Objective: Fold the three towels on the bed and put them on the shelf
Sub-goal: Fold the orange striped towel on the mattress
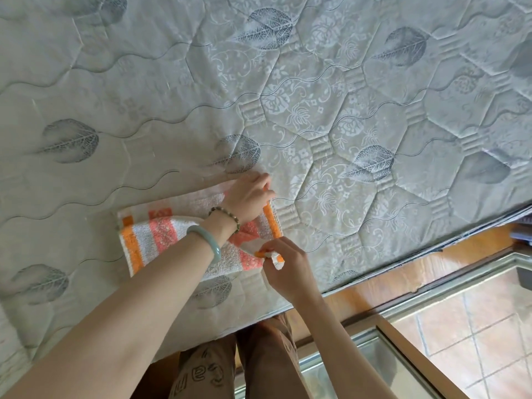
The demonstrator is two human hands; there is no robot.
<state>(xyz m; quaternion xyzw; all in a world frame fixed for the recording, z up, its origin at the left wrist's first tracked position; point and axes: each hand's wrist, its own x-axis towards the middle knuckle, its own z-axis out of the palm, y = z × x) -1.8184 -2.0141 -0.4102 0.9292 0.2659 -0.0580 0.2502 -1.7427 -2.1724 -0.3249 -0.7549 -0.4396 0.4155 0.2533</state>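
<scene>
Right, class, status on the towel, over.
Left hand holds striped towel far corner; right hand pinches near corner. Towel partly folded on mattress. Nothing obstructing.

Your left hand [249, 197] grips the far corner of the striped towel [161, 234], forearm barring its middle, while your right hand [288, 269] pinches the near corner close by. The quilted mattress [316, 82] lies open beyond and leftward — rightward, its edge meets the wooden floor [388, 279].

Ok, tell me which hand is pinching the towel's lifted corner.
The right hand, at the near corner of the striped towel. The left hand, wearing the bracelets, rests on the far edge.
</scene>
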